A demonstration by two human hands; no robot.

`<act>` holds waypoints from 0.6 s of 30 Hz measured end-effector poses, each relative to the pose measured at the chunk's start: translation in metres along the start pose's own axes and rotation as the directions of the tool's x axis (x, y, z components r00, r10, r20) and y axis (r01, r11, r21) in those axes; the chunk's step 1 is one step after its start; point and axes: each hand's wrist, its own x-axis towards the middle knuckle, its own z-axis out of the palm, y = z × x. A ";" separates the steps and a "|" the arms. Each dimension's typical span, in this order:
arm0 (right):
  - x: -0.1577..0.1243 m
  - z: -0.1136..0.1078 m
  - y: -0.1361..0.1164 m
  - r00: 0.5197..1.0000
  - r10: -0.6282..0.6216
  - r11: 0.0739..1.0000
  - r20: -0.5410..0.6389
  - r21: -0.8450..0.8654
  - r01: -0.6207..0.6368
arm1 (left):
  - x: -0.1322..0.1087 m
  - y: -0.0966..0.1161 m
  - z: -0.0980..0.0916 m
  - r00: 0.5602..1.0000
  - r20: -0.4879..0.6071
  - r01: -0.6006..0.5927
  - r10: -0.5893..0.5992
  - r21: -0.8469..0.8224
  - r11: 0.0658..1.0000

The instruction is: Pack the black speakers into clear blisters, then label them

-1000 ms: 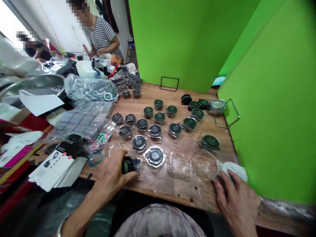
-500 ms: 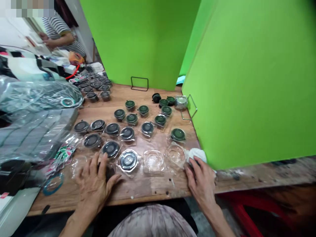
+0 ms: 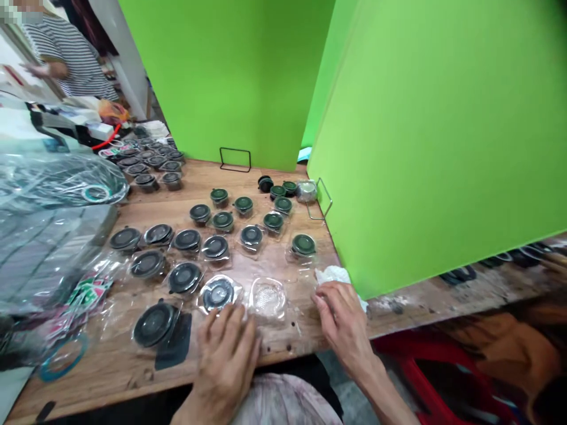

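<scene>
**Two open hands at the bench edge, among rows of round black discs**

Over at the far left, a person in a striped T-shirt (image 3: 66, 59) stands well apart, beyond the scarred wooden workbench (image 3: 88, 383). Closer in lie a thin turquoise plastic ring (image 3: 44, 369) and a round black disc in clear film (image 3: 155, 324), just beside a dark square card (image 3: 177, 343). The left hand (image 3: 225, 360) is open, its fingers lightly spread and curved, with nothing pinched. Its fingertips sit just below a black-and-silver disc in a clear plastic sleeve (image 3: 217, 294), near an empty clear moulded blister (image 3: 267, 298). The right hand (image 3: 341, 321) has its fingers pressed together against a crumpled white cloth (image 3: 332, 274); from here, I cannot tell whether they pinch it. Behind it stands a green-topped black disc (image 3: 303, 244), with a bright green backdrop panel (image 3: 420, 147) at the right.
</scene>
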 end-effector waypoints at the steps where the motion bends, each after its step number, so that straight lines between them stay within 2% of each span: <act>1: 0.003 -0.002 -0.002 1.000 -0.017 1.000 -0.015 0.022 0.018 | 0.005 0.007 0.007 0.999 0.041 -0.029 0.031 -0.026 0.999; 4: 0.019 0.003 -0.015 0.994 -0.107 0.993 0.035 0.063 0.105 | 0.014 0.021 0.025 0.990 0.121 -0.054 0.070 -0.126 0.991; 7: 0.041 0.019 -0.028 0.969 -0.158 0.987 0.190 0.004 0.160 | 0.009 0.027 0.033 0.989 0.084 -0.096 0.119 -0.238 0.966; 9: 0.053 0.028 -0.033 0.932 -0.187 0.977 0.312 -0.041 0.209 | 0.000 0.026 0.034 0.986 0.059 -0.132 0.153 -0.275 0.952; 11: 0.061 0.032 -0.035 0.892 -0.242 0.962 0.381 -0.025 0.272 | -0.007 0.023 0.036 0.990 0.034 -0.125 0.140 -0.282 0.951; 14: 0.069 0.029 -0.031 0.898 -0.284 0.957 0.335 0.038 0.288 | -0.007 0.017 0.045 0.996 0.011 -0.083 0.089 -0.250 0.965; 16: 0.080 0.026 -0.024 0.924 -0.254 0.967 0.286 0.048 0.251 | 0.001 0.015 0.055 0.994 -0.011 -0.108 0.108 -0.194 0.975; 18: 0.100 0.026 -0.017 0.949 -0.200 0.980 0.245 0.042 0.196 | 0.009 0.015 0.064 0.991 -0.079 -0.119 0.108 -0.150 0.981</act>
